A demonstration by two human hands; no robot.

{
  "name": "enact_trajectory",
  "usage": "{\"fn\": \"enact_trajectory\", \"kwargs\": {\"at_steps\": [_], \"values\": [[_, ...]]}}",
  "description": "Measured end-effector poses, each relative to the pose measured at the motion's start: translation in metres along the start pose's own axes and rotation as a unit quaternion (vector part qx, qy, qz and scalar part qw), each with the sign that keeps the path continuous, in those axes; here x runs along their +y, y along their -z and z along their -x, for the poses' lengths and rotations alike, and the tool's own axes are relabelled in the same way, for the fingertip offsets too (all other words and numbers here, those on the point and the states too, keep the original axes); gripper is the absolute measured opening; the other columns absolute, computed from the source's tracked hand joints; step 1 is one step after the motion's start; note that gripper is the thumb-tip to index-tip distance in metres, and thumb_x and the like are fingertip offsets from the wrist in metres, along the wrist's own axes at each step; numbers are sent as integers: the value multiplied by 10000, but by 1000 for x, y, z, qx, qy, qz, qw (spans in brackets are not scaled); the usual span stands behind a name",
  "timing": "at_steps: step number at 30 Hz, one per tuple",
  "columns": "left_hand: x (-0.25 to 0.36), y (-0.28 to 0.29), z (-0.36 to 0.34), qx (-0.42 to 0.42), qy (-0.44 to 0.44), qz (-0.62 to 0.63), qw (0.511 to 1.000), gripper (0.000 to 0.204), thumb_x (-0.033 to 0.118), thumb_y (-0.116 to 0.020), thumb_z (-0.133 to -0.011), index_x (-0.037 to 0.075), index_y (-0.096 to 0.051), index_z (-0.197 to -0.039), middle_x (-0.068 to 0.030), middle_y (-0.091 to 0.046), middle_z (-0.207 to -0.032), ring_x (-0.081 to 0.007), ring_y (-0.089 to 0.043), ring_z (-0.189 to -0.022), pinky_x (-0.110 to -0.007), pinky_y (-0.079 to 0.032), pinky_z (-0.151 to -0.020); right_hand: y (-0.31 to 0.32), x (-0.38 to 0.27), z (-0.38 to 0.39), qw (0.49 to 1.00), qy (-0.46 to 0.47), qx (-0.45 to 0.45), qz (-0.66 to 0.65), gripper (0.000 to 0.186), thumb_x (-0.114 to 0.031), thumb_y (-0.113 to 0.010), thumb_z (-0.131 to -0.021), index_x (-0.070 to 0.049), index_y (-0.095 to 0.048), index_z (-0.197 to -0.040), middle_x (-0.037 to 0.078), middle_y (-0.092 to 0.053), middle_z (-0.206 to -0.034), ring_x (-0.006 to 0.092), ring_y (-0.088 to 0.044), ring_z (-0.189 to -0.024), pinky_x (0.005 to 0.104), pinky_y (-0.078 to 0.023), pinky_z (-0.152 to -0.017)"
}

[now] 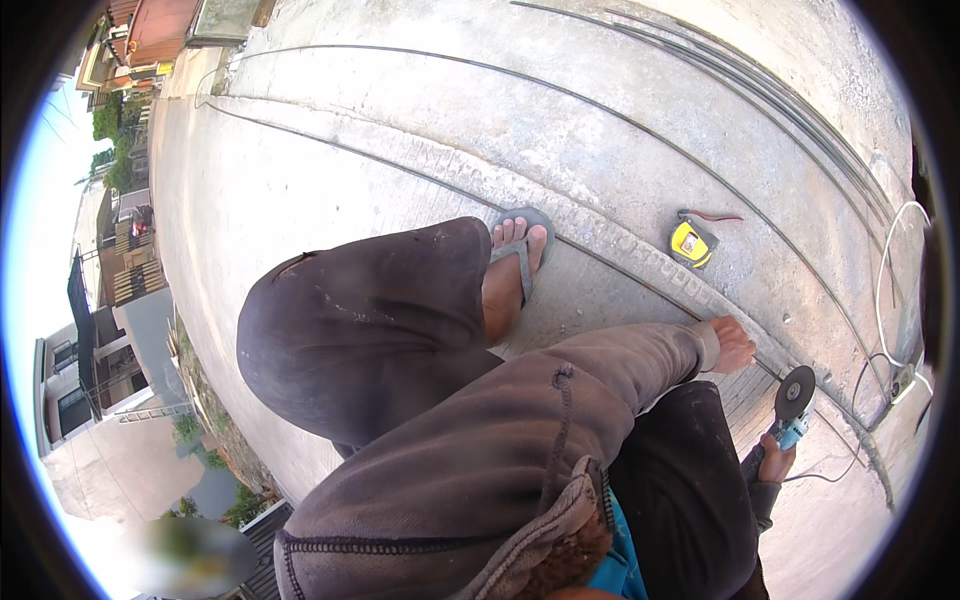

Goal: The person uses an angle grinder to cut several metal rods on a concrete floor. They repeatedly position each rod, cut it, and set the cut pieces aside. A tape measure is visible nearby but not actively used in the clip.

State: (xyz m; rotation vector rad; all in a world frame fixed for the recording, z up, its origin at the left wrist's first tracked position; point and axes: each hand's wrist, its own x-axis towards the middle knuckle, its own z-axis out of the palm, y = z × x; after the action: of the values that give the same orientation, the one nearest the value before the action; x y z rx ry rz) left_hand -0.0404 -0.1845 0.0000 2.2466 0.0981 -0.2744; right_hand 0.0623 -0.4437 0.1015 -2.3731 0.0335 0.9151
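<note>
My left hand [733, 345] is closed around a long thin steel rod [630, 276] near its right end, pressing it low against the concrete. The rod runs from the far left past my sandalled foot and comes out beyond my fist. In my right hand [775, 460] is a blue angle grinder [792, 432]. Its dark cutting disc [795, 393] stands beside the rod, a short way right of my left hand. Whether disc and rod touch, or the disc spins, I cannot tell. A yellow and black tape measure [690, 242] lies ahead of my left hand.
A small tool with a reddish handle [712, 215] lies by the tape measure. Several long rods [757, 88] lie at the far right. Another rod [600, 105] curves across the concrete. A white cable [879, 275] reaches an outlet block [905, 382]. A low concrete ledge [430, 157] runs alongside.
</note>
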Motion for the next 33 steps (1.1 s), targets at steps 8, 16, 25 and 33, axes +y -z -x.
{"fn": "enact_trajectory", "kwargs": {"at_steps": [8, 16, 25, 33], "values": [[-1, 2, -8, 2, -36, -4, 999, 361, 371, -472, -968, 69, -660, -901, -151, -691, -761, -358, -680, -731, -491, -521, -677, 8, -13, 2, 997, 31, 29, 66, 379, -155, -711, -689, 22, -634, -1015, 91, -670, -851, 205, -610, -735, 348, -497, -694], [0, 10, -10, 2, -26, -45, 999, 387, 395, -467, -979, 64, -639, -874, -162, -657, -693, -368, -649, -664, -499, -496, -614, 15, -10, 5, 987, -69, 13, 147, 534, -274, -756, -643, 18, -624, -1070, 154, -695, -914, 262, -675, -817, 379, -524, -750], [-1, 4, -7, 3, -19, -33, 999, 387, 400, -464, -981, 63, -634, -894, -170, -660, -701, -382, -640, -663, -502, -492, -611, 10, -19, 11, 988, -50, 25, 144, 495, -260, -753, -647, 24, -636, -1035, 143, -694, -883, 242, -672, -798, 362, -524, -733], [2, 9, -7, 16, -33, -37, 999, 377, 387, -457, -982, 65, -635, -903, -177, -663, -712, -388, -646, -686, -506, -497, -638, 9, -21, 3, 988, -40, 40, 142, 511, -266, -748, -647, 30, -637, -1047, 156, -697, -877, 253, -680, -785, 372, -528, -732]]}}
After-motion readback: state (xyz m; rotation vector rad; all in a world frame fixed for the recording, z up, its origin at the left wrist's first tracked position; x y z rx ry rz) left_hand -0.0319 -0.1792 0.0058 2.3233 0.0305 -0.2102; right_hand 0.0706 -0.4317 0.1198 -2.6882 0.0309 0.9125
